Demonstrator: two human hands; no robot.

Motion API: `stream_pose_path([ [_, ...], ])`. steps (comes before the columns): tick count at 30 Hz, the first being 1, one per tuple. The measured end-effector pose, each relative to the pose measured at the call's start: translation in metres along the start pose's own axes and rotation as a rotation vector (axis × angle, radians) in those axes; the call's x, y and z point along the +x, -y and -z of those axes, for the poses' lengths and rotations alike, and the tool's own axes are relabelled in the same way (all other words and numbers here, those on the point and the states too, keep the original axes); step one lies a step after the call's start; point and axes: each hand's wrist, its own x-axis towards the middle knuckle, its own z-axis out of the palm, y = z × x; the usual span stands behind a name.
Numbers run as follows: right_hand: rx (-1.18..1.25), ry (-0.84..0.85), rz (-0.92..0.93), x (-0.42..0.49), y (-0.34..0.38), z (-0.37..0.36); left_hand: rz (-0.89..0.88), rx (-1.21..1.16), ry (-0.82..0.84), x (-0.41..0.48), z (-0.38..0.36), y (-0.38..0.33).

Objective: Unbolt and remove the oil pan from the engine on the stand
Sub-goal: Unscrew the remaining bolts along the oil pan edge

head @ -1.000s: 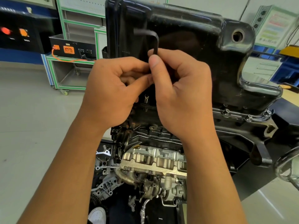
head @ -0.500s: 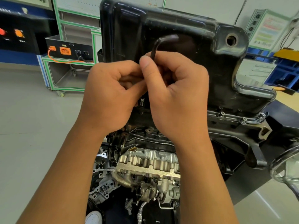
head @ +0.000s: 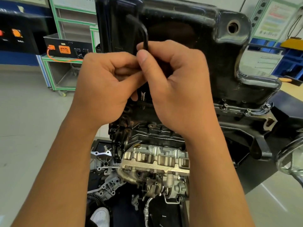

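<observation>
The black oil pan (head: 188,46) sits on top of the upturned engine (head: 155,161) on the stand, filling the upper middle of the head view. A black L-shaped hex key (head: 144,33) stands upright at the pan's near flange, its short arm pointing left. My right hand (head: 172,89) pinches the key's shaft between thumb and fingers. My left hand (head: 106,89) is curled against the shaft just below, thumb touching it. A bolt head (head: 143,95) shows under my fingers. More flange bolts (head: 247,110) line the pan's right edge.
A green-framed cart (head: 65,63) with a black box and an orange cable stands at the back left. A chrome hand wheel (head: 290,158) of the stand sits at the right edge. Blue bins and a workbench are at the back right. My white shoe (head: 100,217) is below.
The hex key has turned: its short arm pointed left, then right half a second ago, and now points left again. Both hands stayed on the shaft.
</observation>
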Motion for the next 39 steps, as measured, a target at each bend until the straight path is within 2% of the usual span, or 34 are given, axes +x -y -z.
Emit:
stream_pose_path([
  [4,0.056,-0.146,0.005,0.001,0.001,-0.003,0.026,0.040,-0.113,0.002,-0.006,0.000],
  [6,0.054,-0.148,0.011,0.000,0.001,-0.005,0.033,0.039,-0.124,0.002,-0.007,0.001],
  [11,-0.002,-0.034,-0.011,0.002,0.000,-0.002,-0.010,0.009,0.047,0.001,-0.003,-0.001],
  [14,-0.003,-0.030,-0.011,0.003,-0.001,-0.002,-0.001,0.026,-0.046,0.003,-0.005,-0.002],
  [18,0.061,-0.161,0.004,0.002,-0.002,-0.006,-0.009,0.033,-0.111,0.005,-0.010,-0.003],
  [20,0.107,-0.159,0.012,0.002,-0.003,-0.006,-0.018,0.045,-0.065,0.005,-0.009,-0.003],
  [23,0.104,-0.065,0.014,0.002,-0.003,-0.005,-0.053,0.039,0.083,0.005,-0.005,-0.004],
  [25,0.084,-0.022,0.001,0.002,-0.002,-0.005,-0.058,0.051,0.104,0.005,-0.004,-0.005],
  [29,0.107,-0.047,-0.011,0.002,-0.002,-0.007,-0.061,0.074,-0.033,0.005,-0.008,-0.007],
  [34,0.100,-0.206,0.017,0.004,-0.002,-0.006,-0.031,0.098,-0.118,0.007,-0.015,-0.005],
  [39,0.022,-0.123,-0.012,0.005,-0.003,-0.003,0.005,0.066,0.043,0.006,-0.004,-0.003],
])
